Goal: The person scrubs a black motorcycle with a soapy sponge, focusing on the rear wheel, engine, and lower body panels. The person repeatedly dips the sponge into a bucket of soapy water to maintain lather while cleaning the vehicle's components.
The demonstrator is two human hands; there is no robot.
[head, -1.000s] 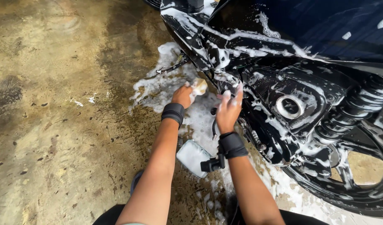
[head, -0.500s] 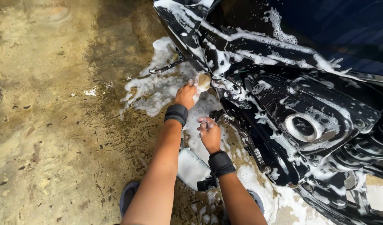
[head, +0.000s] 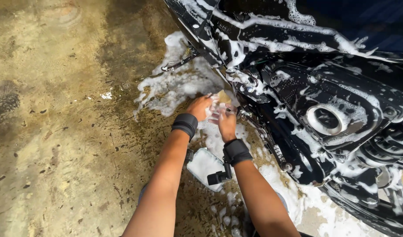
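Motorcycle (head: 324,101): glossy black bodywork, wet, streaked with white foam; polished metal ring on engine cover. Beside it, yellowish soft sponge (head: 223,97), lathered. Below motorcycle, concrete floor (head: 56,131): rough, matt, stained brown, wet. Matt black fabric wristbands (head: 186,125) near sponge.

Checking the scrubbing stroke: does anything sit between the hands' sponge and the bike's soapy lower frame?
Nothing visible does. The left hand and right hand meet on the yellowish sponge, which sits right beside the foam-covered frame, with only suds around it.
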